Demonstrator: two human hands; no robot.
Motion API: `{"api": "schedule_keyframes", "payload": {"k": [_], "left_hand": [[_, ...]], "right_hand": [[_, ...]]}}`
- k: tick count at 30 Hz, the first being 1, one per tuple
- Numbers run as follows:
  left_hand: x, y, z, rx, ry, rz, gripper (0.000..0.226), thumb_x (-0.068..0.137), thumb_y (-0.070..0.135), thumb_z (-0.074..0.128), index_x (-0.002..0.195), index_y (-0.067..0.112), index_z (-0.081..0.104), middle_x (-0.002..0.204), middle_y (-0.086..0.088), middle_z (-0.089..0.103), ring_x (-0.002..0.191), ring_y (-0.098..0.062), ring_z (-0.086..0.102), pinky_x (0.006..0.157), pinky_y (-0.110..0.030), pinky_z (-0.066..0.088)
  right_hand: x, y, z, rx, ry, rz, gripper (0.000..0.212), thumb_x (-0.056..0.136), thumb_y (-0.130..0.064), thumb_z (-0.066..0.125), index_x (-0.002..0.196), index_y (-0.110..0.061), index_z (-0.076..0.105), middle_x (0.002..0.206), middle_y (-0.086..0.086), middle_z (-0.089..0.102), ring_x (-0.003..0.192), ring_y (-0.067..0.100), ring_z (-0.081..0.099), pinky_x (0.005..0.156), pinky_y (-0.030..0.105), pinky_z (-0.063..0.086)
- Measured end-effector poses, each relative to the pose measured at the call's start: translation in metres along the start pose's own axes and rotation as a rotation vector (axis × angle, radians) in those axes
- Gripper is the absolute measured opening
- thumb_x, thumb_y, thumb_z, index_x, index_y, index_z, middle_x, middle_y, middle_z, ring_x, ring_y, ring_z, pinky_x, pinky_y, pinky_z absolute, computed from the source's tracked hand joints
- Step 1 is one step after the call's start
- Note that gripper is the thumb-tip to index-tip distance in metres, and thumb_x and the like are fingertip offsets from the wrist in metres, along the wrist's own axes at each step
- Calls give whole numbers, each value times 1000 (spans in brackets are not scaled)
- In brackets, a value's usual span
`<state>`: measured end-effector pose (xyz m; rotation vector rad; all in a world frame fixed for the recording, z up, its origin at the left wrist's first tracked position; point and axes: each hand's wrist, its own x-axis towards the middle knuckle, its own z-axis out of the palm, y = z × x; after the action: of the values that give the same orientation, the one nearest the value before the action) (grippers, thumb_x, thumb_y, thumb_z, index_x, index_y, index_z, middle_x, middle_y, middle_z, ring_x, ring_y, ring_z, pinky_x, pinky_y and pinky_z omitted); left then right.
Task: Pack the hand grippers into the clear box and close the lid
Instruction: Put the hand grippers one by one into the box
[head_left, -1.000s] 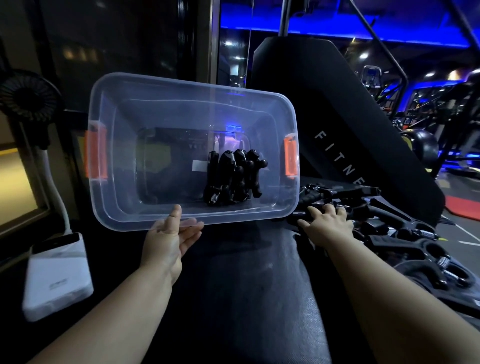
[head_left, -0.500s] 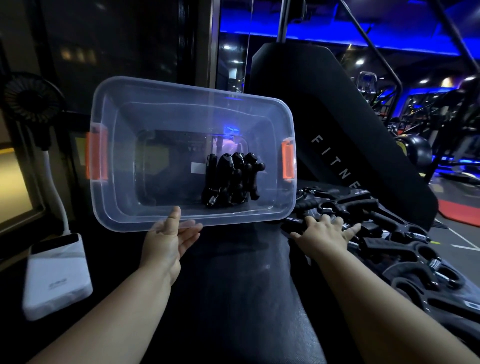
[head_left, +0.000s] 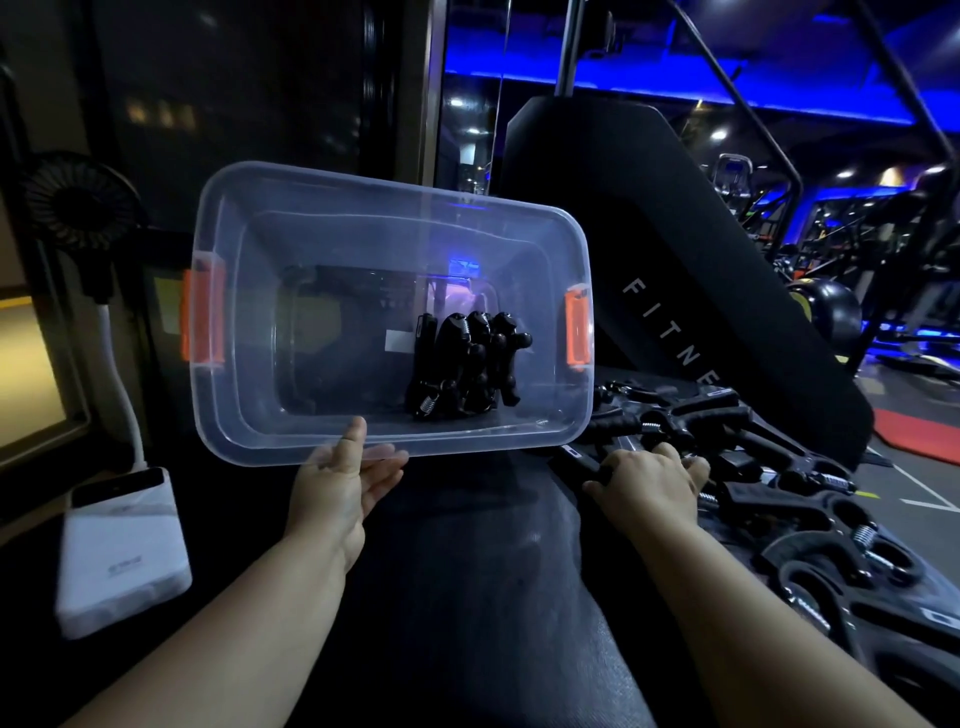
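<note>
The clear box (head_left: 311, 249) with orange latches (head_left: 202, 317) is tipped up, its opening facing me. My left hand (head_left: 337, 483) holds its near rim, thumb on the inside and fingers under the edge. A few black hand grippers (head_left: 467, 364) stand bunched against the box's lower right inside wall. To the right, a pile of loose black hand grippers (head_left: 779, 467) lies on the dark pad. My right hand (head_left: 649, 483) rests on the pile's near left end, fingers curled down round one gripper's handle. No lid is in view.
A white power bank (head_left: 122, 545) lies at the left, a small black fan (head_left: 78, 205) on a white stalk above it. The black padded bench (head_left: 467, 597) runs under my arms. Its upright backrest (head_left: 675, 234) rises behind the pile.
My right hand has shifted slightly toward me on the pile, and its spread fingers have curled onto a gripper. The box and my left hand have held their place.
</note>
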<state>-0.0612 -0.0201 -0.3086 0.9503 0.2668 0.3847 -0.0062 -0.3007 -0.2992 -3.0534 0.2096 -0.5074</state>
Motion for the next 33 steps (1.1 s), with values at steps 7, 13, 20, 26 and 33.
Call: {"api": "schedule_keyframes", "payload": {"k": [7,13,20,26,33], "left_hand": [[0,0,0,0,-3,4,24,91,36,60,96,14,53,66,-5,71,65,-19,72,64,-31,58],[-1,0,0,-3,-6,6,23,91,35,60,97,14,53,71,-6,69,65,-19,71,68,-33,56],[0,0,0,0,-5,6,26,91,36,60,99,12,54,68,-5,70,65,-19,71,65,-31,58],[1,-1,0,6,-1,6,24,91,35,60,96,13,53,68,-5,71,65,-19,71,66,-31,57],[0,0,0,8,-3,6,23,91,35,60,96,13,53,74,-8,70,65,-19,71,67,-32,57]], "right_hand": [[-13,-10,-11,-29,9,-102,39,77,-62,61,95,-30,72,97,-6,68,108,18,52,78,32,26],[-22,-21,-12,-55,-6,-169,46,72,-69,58,85,-28,71,86,-10,67,92,16,61,81,36,24],[-33,-27,-24,-18,-12,-197,50,64,-70,64,81,-24,70,82,-8,67,84,18,62,63,28,36],[-40,-39,-25,41,-119,-200,55,62,-71,67,68,-17,65,68,-6,63,71,17,61,59,26,44],[-53,-51,-27,107,-118,-267,51,70,-68,65,79,-17,66,76,-5,62,75,17,59,63,29,48]]}}
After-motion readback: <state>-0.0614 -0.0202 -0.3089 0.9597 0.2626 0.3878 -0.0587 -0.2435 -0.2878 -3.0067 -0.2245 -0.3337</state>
